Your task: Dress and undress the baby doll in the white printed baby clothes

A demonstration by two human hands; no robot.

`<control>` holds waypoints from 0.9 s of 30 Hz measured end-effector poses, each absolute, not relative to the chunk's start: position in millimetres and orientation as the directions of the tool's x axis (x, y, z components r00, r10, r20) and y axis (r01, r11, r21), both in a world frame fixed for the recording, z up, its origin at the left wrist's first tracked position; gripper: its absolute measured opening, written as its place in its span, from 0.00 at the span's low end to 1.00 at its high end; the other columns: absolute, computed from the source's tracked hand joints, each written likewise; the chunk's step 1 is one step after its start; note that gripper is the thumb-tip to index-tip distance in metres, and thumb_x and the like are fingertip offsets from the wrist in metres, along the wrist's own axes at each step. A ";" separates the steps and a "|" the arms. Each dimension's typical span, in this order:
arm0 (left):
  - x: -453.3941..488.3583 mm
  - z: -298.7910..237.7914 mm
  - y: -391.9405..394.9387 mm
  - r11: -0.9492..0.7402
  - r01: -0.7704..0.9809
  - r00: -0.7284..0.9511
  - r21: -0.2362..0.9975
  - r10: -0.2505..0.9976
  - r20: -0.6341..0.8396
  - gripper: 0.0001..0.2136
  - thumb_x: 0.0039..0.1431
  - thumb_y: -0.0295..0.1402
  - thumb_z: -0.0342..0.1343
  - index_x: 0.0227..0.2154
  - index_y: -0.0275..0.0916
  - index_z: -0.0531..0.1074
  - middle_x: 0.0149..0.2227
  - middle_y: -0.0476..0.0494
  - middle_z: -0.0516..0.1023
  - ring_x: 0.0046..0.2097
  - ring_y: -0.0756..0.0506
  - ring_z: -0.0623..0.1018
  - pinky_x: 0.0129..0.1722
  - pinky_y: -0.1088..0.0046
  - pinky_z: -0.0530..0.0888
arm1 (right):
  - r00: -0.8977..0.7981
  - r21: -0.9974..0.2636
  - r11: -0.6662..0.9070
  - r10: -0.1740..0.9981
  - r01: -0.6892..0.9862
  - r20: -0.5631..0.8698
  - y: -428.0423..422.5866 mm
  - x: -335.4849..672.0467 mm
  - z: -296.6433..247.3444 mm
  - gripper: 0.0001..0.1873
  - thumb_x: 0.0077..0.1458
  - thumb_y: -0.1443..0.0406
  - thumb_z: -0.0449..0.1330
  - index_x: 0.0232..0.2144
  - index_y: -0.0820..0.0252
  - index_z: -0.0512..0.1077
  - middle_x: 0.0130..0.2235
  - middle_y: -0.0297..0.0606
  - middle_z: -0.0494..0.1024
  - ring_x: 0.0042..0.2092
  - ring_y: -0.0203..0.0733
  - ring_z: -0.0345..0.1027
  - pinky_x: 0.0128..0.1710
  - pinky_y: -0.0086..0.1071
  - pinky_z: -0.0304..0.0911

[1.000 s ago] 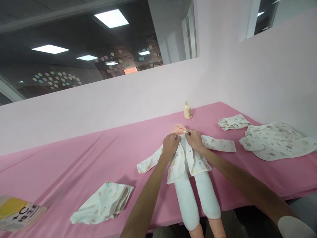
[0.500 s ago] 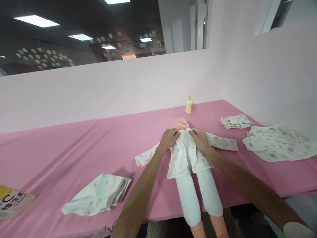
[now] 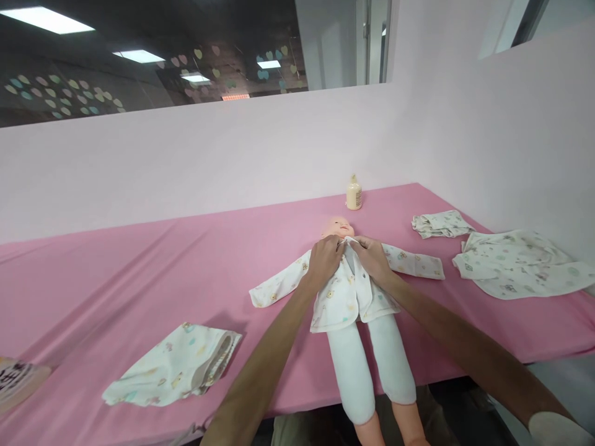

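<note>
At plastic doll (image 3: pixel 338 227) neck | left hand (image 3: pixel 325 259), right hand (image 3: pixel 372 260) each grip soft printed jacket (image 3: pixel 341 300)

Doll's shins (image 3: pixel 369 430) past the bottom edge

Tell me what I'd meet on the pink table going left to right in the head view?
Printed packet at the edge → folded patterned cloth → doll in its jacket → small folded garment → larger spread-out garment. The bottle stands behind the doll, so I left it out.
</note>
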State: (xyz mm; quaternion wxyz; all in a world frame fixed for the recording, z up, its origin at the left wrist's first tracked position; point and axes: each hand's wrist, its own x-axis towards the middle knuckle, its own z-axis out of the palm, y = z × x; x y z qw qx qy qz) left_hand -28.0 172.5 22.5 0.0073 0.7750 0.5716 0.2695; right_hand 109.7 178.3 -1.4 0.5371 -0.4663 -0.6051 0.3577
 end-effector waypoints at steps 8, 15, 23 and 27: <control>-25.9 18.9 173.9 -0.357 0.892 0.219 0.278 0.878 0.425 0.11 0.64 0.30 0.44 0.27 0.38 0.67 0.32 0.43 0.76 0.36 0.46 0.73 0.33 0.71 0.60 | -0.005 -0.924 0.344 0.937 0.166 0.348 176.2 106.8 -1.1 0.13 0.52 0.63 0.54 0.32 0.58 0.79 0.34 0.34 0.81 0.38 0.42 0.72 0.42 0.34 0.65; -25.8 21.0 176.0 -0.269 0.843 0.089 0.466 0.924 0.371 0.09 0.57 0.30 0.48 0.21 0.38 0.64 0.25 0.47 0.72 0.30 0.47 0.70 0.30 0.72 0.57 | -0.074 -0.893 0.378 0.926 0.243 0.371 165.5 104.5 2.2 0.14 0.52 0.67 0.53 0.32 0.55 0.78 0.38 0.33 0.82 0.42 0.43 0.73 0.48 0.36 0.65; -39.4 36.0 172.0 -0.163 0.509 0.185 0.845 0.980 0.077 0.08 0.52 0.32 0.48 0.20 0.37 0.66 0.20 0.51 0.67 0.22 0.53 0.65 0.22 0.77 0.59 | -0.157 -0.822 0.443 0.896 0.357 0.415 159.3 104.8 8.8 0.16 0.54 0.69 0.50 0.34 0.56 0.78 0.43 0.36 0.80 0.47 0.44 0.72 0.50 0.37 0.63; -38.2 34.9 173.3 -0.134 0.471 0.109 0.872 0.990 0.093 0.11 0.53 0.35 0.48 0.18 0.36 0.64 0.18 0.51 0.65 0.21 0.54 0.64 0.22 0.78 0.60 | -0.201 -0.772 0.480 0.877 0.415 0.437 156.9 105.1 9.3 0.17 0.51 0.73 0.49 0.33 0.56 0.77 0.40 0.36 0.80 0.46 0.43 0.72 0.49 0.35 0.62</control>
